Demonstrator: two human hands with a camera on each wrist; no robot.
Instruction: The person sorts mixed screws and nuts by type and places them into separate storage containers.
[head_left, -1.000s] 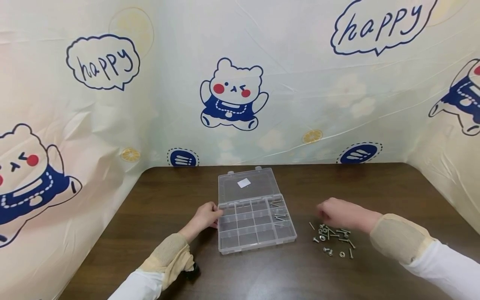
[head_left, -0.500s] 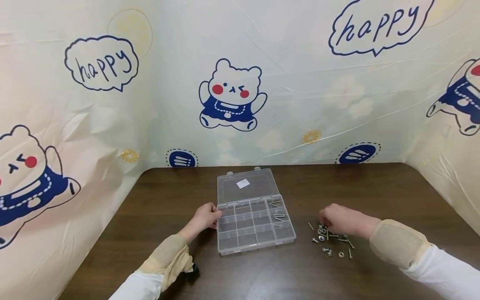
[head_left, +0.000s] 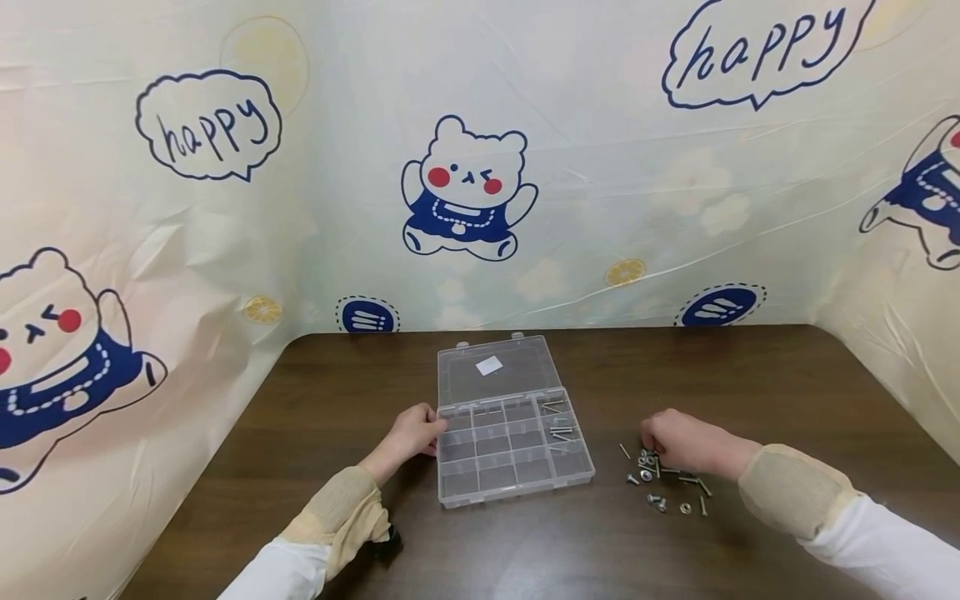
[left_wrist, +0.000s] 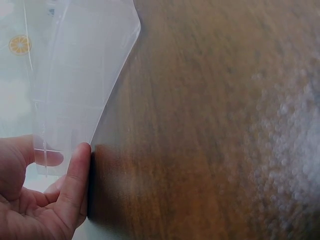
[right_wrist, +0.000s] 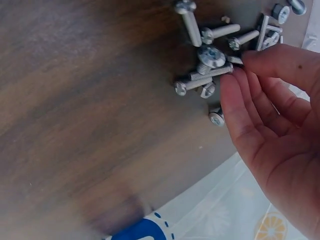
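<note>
A clear plastic compartment box [head_left: 495, 450] lies on the table with its lid [head_left: 517, 375] folded back. Several screws [head_left: 561, 432] lie in its right-hand column. My left hand [head_left: 411, 431] grips the box's left side; in the left wrist view the thumb is on one face of the plastic and the fingers on the other. My right hand [head_left: 686, 442] is at the far side of a loose pile of screws and nuts [head_left: 647, 476]. In the right wrist view, thumb and forefinger pinch the end of a screw [right_wrist: 212, 73], partly hidden by the fingertips.
The brown wooden table [head_left: 525, 550] ends at a printed cloth backdrop [head_left: 585, 208] behind and at both sides. A white label [head_left: 489, 366] shows on the lid. Single screws [head_left: 702, 506] and a nut [head_left: 686, 508] lie toward the front of the pile.
My right hand has come down and slightly toward me onto the pile, covering part of it, and has stayed there since. The left hand and the box hold their place.
</note>
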